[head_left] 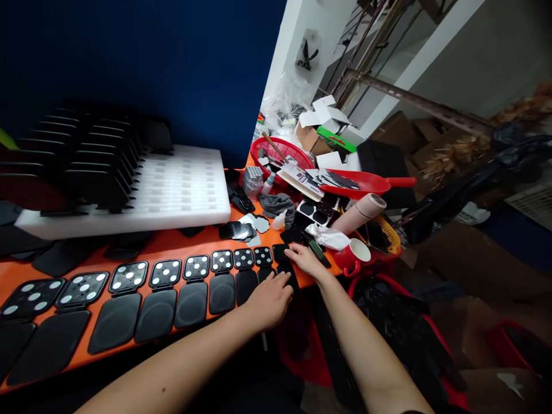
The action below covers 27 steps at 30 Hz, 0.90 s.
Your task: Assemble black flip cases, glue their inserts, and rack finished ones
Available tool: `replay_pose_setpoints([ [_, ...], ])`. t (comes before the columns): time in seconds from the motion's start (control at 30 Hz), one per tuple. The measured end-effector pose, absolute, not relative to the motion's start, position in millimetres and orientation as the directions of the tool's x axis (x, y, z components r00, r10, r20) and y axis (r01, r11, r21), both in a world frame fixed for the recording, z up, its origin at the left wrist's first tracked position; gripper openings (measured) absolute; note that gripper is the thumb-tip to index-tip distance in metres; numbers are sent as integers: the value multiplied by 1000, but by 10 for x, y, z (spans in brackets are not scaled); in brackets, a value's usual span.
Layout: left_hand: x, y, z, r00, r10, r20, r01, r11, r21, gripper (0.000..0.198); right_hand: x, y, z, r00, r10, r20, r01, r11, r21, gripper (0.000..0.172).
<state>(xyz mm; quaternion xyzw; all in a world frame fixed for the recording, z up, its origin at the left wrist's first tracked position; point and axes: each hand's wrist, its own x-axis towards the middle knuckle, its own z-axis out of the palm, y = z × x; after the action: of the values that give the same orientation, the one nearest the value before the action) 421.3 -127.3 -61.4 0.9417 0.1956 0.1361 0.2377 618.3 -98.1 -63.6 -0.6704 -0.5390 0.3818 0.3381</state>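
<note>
On the orange table (190, 234) lies a row of opened black cases, their upper halves bearing white dots (166, 272) and their lower halves plain black (156, 315). My left hand (269, 298) rests over the lower halves at the row's right end, fingers bent and slightly spread; whether it grips anything is hidden. Beside it, my right hand (305, 260) has its fingertips at the edge of the last upper half (280, 253), which shows no white dots. The fingers of the right hand are closed on that black case.
A white foam block (185, 190) holding upright black pieces stands at the back left. To the right are a red mug (354, 257), a pink tumbler (360, 211), a squeeze bottle (279, 219), a gray cloth (276, 204) and a red basket (282, 148).
</note>
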Motion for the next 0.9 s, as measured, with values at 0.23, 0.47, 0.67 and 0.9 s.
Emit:
replay_pose_setpoints([
  [0.23, 4260, -1238, -807, 869, 467, 167, 331, -797, 505, 25, 6286, -926, -714, 87, 979, -182, 522, -201, -829, 32],
  [0.47, 4260, -1243, -800, 865, 471, 172, 328, -792, 515, 25, 6295, -915, -716, 68, 981, -180, 556, -187, -810, 32],
  [0.67, 4255, -1240, -788, 863, 476, 171, 328, -784, 527, 24, 6319, -914, -692, 21, 979, -201, 555, -179, -812, 31],
  [0.9, 4251, -1242, -767, 864, 476, 164, 331, -782, 529, 25, 6324, -886, -676, 12, 977, -213, 581, -180, -793, 33],
])
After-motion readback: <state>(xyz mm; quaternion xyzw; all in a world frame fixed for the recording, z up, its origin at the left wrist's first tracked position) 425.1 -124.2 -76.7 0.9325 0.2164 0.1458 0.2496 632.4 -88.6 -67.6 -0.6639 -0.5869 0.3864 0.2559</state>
